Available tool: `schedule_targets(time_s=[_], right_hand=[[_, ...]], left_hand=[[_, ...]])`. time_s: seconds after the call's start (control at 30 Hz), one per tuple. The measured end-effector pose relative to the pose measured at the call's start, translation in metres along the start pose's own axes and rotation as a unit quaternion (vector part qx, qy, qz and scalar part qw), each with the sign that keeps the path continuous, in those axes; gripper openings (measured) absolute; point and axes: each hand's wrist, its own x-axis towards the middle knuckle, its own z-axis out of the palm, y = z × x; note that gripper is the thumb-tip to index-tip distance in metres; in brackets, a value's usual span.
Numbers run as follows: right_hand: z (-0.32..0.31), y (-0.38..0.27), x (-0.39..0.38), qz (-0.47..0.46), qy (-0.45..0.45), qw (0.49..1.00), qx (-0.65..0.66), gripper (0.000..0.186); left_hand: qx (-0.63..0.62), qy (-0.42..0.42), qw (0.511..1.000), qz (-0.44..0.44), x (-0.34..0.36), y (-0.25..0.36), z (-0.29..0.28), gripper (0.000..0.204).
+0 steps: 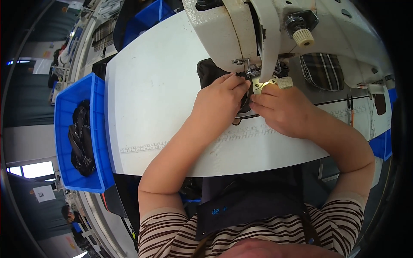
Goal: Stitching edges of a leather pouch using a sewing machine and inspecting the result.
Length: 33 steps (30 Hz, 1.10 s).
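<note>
A dark fabric piece (208, 72) lies under the needle area of a white sewing machine (217, 32), partly hidden by my hands. My left hand (219, 96) is closed, its bunched fingers gripping the fabric just left of the presser foot (251, 70). A curved edge of the fabric shows between the two hands. From the right, my right hand (282, 109) pinches the same edge with thumb and fingers, close to the lit metal plate (259, 84). The fingertips of both hands are partly hidden.
A blue bin (101, 142) with black pieces (81, 137) stands left of the white table (146, 103). Plaid fabric (322, 71) lies right of the needle. Pen-like tools (350, 109) lie farther right. A ruler strip (144, 147) crosses the table; another blue bin (146, 19) sits behind.
</note>
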Motion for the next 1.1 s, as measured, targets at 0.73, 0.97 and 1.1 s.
schedule_targets(time_s=[0.73, 0.97, 1.1], right_hand=[[0.003, -0.001, 0.0, 0.029, 0.003, 1.0, -0.007, 0.047], [0.006, -0.002, -0.002, 0.022, 0.018, 0.999, -0.021, 0.039], [0.004, -0.004, -0.002, 0.006, -0.003, 1.0, -0.022, 0.027]], left_hand=[[-0.08, 0.03, 0.996, -0.025, -0.004, 0.001, -0.008, 0.047], [0.052, 0.137, 0.987, 0.062, 0.001, -0.01, 0.003, 0.04], [0.068, 0.147, 0.981, 0.111, 0.002, -0.01, 0.005, 0.026]])
